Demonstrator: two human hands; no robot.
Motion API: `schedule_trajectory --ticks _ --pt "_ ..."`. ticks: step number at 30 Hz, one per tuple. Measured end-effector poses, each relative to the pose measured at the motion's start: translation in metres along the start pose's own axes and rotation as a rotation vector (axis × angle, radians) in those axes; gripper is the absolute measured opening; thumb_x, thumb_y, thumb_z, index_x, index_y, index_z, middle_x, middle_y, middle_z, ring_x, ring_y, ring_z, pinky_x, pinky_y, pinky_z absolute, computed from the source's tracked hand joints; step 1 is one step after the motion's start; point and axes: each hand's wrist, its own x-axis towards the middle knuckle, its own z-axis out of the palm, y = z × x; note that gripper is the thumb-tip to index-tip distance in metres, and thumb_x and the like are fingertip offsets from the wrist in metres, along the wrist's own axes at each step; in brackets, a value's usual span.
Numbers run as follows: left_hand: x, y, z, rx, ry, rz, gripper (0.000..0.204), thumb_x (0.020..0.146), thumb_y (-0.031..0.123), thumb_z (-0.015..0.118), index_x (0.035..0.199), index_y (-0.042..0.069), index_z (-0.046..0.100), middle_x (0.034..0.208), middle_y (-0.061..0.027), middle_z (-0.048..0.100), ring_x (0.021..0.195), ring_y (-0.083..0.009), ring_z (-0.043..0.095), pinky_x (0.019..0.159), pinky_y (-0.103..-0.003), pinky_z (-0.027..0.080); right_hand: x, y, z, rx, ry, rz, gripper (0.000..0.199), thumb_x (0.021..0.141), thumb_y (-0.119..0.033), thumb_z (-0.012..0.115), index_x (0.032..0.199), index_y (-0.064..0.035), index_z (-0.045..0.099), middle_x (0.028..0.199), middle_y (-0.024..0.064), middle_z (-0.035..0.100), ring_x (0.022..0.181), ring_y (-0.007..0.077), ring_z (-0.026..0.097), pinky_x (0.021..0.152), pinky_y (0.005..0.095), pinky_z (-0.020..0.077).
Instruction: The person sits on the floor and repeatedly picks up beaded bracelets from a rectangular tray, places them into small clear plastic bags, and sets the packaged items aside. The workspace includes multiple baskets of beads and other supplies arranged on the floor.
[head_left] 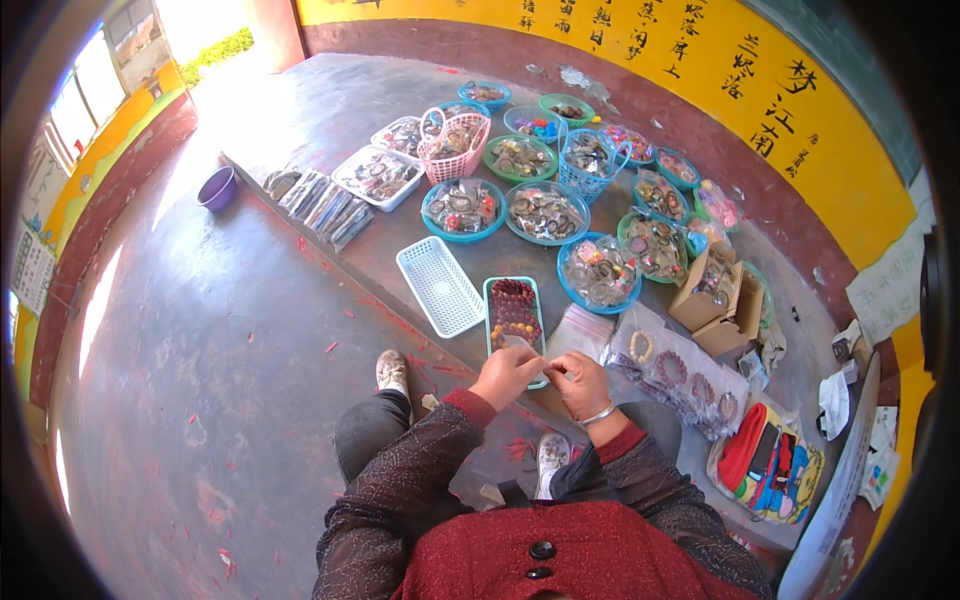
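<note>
Head view, looking down at a seated person. Left hand (505, 375) and right hand (578, 383) meet just in front of the knees, at the near edge of a low raised concrete ledge (330, 110) that carries the goods. Fingers of both hands are pinched together on a small clear plastic sleeve (518, 343), thin and glossy. What is inside it is too small to tell. The sleeve is held directly over the near end of a shallow teal rectangular plastic tray of dark red-brown bead bracelets (513, 312).

Judgement on handling: film this thin is slippery and creases, so a fingertip pinch at opposite edges, kept low over the tray, should stop anything that drops from rolling off the ledge. The two hands should stay close together so the film is not stretched.

Materials nearby:
- white rectangular plastic mesh basket (440, 285), rigid lattice, nothing in it, left of the tray.
- flat clear bags of pale and reddish bead bracelets (672, 370), smooth round beads, right of the hands.
- round teal and green plastic bowls of bagged trinkets (547, 212), farther back.
- pink woven-pattern plastic basket with a handle (453, 148).
- open brown cardboard box (715, 295), matt.
- thin silver bangle (598, 414) on the right wrist.
</note>
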Motion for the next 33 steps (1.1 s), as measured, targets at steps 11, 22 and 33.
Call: schedule_trajectory --ticks 11,22,33 --pt "0.005 0.000 -0.004 -0.475 -0.159 -0.280 0.014 0.086 0.014 0.054 0.085 0.001 0.058 0.077 -0.0026 0.058 0.066 -0.0100 0.055 0.061 -0.024 0.047 -0.003 0.022 0.003 0.364 -0.112 0.169 0.017 0.078 -0.016 0.066 0.089 -0.0034 0.066 0.078 0.0075 0.064 0.071 0.0159 0.060 0.064 0.0263 0.0458" --pt "0.004 -0.003 0.000 -0.383 -0.175 -0.197 0.013 0.085 0.013 0.056 0.083 0.001 0.058 0.075 -0.0016 0.058 0.064 -0.0080 0.053 0.060 -0.021 0.045 -0.002 0.022 -0.004 0.780 -0.209 0.421 0.016 0.080 -0.009 0.062 0.088 0.0044 0.064 0.079 0.0037 0.064 0.072 0.0087 0.058 0.067 0.0224 0.0464" --pt "0.007 -0.001 -0.003 -0.386 -0.244 -0.192 0.012 0.087 0.010 0.053 0.086 -0.001 0.059 0.077 -0.0018 0.060 0.065 -0.0075 0.055 0.062 -0.022 0.047 0.000 0.028 -0.003 0.888 -0.207 0.512 0.014 0.083 -0.012 0.059 0.085 0.0012 0.064 0.073 0.0027 0.062 0.065 0.0081 0.056 0.062 0.0223 0.0458"
